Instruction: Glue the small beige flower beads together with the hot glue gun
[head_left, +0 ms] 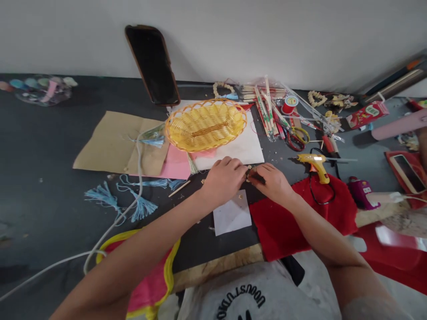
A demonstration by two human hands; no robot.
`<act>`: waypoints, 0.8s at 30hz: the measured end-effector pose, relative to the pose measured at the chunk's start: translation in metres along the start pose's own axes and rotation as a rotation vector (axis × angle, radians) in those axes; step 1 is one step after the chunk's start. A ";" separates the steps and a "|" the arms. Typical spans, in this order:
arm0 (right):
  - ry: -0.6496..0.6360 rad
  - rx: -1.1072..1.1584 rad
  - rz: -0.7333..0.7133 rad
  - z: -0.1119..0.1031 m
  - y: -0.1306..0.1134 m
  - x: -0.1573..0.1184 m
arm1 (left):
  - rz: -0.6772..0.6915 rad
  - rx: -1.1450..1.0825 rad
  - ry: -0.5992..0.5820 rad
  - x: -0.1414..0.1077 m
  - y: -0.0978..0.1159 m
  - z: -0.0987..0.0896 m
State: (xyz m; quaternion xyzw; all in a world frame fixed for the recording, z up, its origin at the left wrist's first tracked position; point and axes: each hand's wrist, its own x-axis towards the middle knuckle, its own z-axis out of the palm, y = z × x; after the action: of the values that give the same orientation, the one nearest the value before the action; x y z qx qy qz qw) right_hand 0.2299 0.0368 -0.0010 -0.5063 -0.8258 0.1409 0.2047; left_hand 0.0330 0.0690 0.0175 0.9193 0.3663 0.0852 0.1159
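Observation:
My left hand (224, 181) and my right hand (272, 183) meet over the dark table, just above a small white sheet of paper (232, 218). Fingers on both hands are curled in, fingertips almost touching. Small beige bits (248, 169) show between them, too small and covered to name. One more beige bit (240, 196) lies on the white sheet. Beyond my hands stands a yellow woven basket (207, 126), resting on white paper. A red cloth (300, 213) spreads under my right forearm.
To the right are a yellow glue gun (315, 163), scissors (296, 137), a red thread spool (289, 105) and bundled sticks (265, 111). Blue tassels (142, 206) and a white cable (140, 164) lie left. A phone (153, 66) leans against the wall. Someone else's arm shows far right.

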 end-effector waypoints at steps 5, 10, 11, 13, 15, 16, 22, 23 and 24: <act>0.026 0.107 0.048 -0.002 -0.002 -0.005 | 0.017 0.006 -0.092 0.017 0.005 0.009; 0.099 0.281 0.176 -0.010 -0.004 -0.011 | -0.031 -0.038 -0.080 0.011 -0.003 0.007; 0.111 0.323 0.210 -0.012 -0.005 -0.012 | -0.035 -0.044 -0.075 0.009 -0.005 0.006; 0.140 0.419 0.266 -0.017 -0.008 -0.015 | -0.040 -0.048 -0.063 0.007 -0.007 0.005; 0.175 0.517 0.300 -0.022 -0.011 -0.018 | -0.050 -0.035 -0.057 0.006 -0.009 0.006; 0.194 0.565 0.310 -0.025 -0.013 -0.020 | -0.056 -0.026 -0.059 0.005 -0.010 0.006; 0.491 0.762 0.324 -0.035 -0.022 -0.024 | -0.053 -0.031 -0.072 0.003 -0.016 0.006; 0.523 0.741 0.316 -0.036 -0.022 -0.023 | -0.053 -0.041 -0.064 0.002 -0.018 0.004; 0.510 0.696 0.303 -0.035 -0.021 -0.022 | -0.059 -0.047 -0.052 0.000 -0.021 0.002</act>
State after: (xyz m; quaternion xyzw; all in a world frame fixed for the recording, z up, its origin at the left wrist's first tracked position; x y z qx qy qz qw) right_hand 0.2393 0.0080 0.0352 -0.5409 -0.5694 0.3090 0.5365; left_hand 0.0195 0.0838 0.0095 0.9072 0.3877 0.0661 0.1494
